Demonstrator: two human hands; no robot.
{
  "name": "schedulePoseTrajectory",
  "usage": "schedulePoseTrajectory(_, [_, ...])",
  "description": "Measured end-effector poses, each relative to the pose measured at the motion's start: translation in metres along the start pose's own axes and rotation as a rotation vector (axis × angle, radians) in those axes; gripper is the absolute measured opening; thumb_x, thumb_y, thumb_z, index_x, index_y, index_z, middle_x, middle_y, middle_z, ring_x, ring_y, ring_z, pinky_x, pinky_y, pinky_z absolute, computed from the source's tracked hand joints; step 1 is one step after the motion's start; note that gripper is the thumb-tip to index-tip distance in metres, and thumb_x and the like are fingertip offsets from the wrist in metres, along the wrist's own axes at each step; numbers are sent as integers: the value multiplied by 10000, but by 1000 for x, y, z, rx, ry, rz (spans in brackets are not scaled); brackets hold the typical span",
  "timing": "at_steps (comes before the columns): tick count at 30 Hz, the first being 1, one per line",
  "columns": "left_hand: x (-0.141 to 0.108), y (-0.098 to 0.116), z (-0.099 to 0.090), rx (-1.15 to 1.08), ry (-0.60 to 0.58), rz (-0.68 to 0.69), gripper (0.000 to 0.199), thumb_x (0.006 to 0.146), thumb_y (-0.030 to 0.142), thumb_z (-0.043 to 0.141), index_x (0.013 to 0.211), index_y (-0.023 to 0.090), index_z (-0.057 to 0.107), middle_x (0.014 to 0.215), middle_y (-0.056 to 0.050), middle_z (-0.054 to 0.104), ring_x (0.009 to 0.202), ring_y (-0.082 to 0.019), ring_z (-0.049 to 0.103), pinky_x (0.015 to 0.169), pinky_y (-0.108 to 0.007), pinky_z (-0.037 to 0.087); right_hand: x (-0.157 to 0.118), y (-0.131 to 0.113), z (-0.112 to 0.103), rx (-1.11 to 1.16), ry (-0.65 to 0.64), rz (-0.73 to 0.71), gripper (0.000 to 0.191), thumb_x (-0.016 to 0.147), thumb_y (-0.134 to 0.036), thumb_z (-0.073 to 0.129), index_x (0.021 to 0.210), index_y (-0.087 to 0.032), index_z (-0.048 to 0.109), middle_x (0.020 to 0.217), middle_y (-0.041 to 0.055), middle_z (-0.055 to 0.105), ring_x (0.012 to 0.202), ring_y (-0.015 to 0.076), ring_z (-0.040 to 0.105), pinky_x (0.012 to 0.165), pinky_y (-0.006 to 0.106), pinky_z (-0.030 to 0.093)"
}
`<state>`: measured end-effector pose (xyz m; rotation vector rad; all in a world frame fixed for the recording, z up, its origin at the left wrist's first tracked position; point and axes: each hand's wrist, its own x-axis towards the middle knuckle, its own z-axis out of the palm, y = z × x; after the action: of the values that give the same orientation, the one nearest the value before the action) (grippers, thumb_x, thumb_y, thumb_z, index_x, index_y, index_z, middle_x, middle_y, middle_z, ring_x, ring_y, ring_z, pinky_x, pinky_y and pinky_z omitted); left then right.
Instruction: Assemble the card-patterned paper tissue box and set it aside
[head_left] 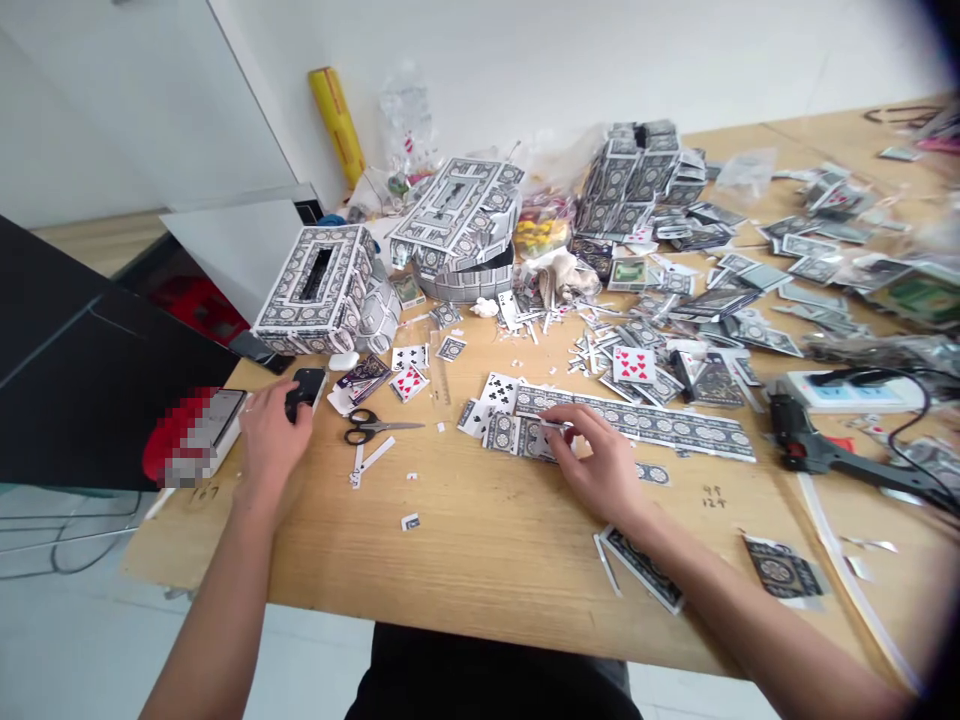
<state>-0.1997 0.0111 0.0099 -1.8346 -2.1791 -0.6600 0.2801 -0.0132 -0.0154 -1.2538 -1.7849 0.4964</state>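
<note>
My left hand [271,432] is at the left side of the table, its fingers curled round a small black object with a pale edge [309,384]; its kind is unclear. My right hand [600,460] pinches a small piece of playing card [553,426] over a short row of patterned cards [501,433]. Behind that row lies a long strip of joined card pieces [660,424], partly covered by my fingers. Black-handled scissors [367,427] rest between my hands with their blades partly spread, beside thin white card offcuts [375,456].
Card-covered boxes [330,275], [457,205], [630,175] stand at the back. Loose cards [634,365] and scraps cover the right rear. A black glue gun [817,450] and a power strip [862,390] lie at right; a phone [217,420] rests on a white box at left.
</note>
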Motion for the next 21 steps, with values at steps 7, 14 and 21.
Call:
schedulePoseTrajectory(7, [-13,7,5,-92,146,96,234,965,355,575,1009,191,735,1225,-173,756,1196,-358,700,1138,-546,508,4,4,-7,-77,-9,-80,200,1037,-271,646,1215,-252,737,1207,116,763,1114,298,735,952,487,620])
schedulePoseTrajectory(14, [-35,117,-15,-305,-144,536,181,1046,255,558,1040,215,734,1064,-70,767,1064,-256,717,1079,-438,538,9,4,-17,-170,-221,-142,293,1001,-406,759,1260,-267,761,1222,124,754,1181,358,666,1058,592,557])
schedulePoseTrajectory(21, [-48,231,16,-361,-392,869,604,906,307,848,1448,167,622,1503,-175,640,1467,-388,514,1260,-599,369,3,-3,-8,-174,-361,-183,416,983,-374,802,1375,-269,711,1289,133,734,1201,360,636,1066,609,533])
